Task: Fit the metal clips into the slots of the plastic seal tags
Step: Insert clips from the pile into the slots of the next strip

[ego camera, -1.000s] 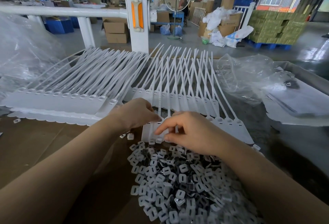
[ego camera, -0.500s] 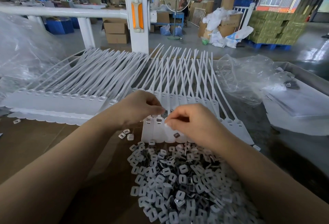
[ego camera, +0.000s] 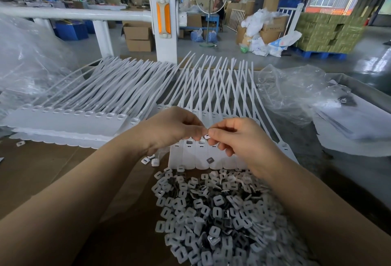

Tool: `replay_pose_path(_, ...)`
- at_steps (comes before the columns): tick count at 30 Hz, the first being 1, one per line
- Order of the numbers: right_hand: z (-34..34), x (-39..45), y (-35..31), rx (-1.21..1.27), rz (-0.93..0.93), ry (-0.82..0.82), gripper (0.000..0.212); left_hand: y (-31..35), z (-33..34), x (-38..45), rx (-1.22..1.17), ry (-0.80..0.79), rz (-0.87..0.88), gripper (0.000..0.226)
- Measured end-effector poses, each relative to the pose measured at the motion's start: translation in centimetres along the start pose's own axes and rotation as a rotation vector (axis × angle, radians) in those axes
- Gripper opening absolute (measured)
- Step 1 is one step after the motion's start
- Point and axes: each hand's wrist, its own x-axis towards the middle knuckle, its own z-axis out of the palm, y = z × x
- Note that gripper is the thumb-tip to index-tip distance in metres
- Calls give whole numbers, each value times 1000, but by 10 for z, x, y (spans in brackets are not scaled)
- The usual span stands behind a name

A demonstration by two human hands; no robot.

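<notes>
Nearest: heap of clips (ego camera: 213,212) on the cardboard, one stray clip (ego camera: 210,160) lying on the tag strip (ego camera: 201,155). Above it, left hand (ego camera: 171,130) and right hand (ego camera: 237,138) meet fingertip to fingertip, both pinching one small clip (ego camera: 206,136) just over the slot row. Advice: square it to the open slot first, then press flat, no tilt. Finished tags (ego camera: 67,117) stacked far left. No readable writing anywhere

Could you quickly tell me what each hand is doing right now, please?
Left hand: fingertips pinching a small clip.
Right hand: pinching the same clip.
</notes>
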Motion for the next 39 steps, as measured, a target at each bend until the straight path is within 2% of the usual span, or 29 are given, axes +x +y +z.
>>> replay_pose_path(5, -2, 4, 4, -192, 28, 59, 15, -12, -2, 3, 161, 102, -34, 14)
replay_pose_path(9, -1, 3, 6, -272, 35, 38, 18, -19, 1, 5, 355, 70, -141, 9)
replay_pose_path(13, -1, 3, 6, -299, 31, 26, 17, -17, 3, 7, 508, 85, -159, 12)
replay_pose_path(20, 0, 4, 6, -293, 42, 12, 21, -20, 0, 10, 465, 67, -166, 12)
replay_pose_path(26, 1, 4, 7, -299, 41, 11, 21, -26, -3, 12, 287, 59, -219, 20)
replay_pose_path(39, 0, 3, 6, -302, 46, -2, 20, -26, -4, 10, 350, -34, -157, 13)
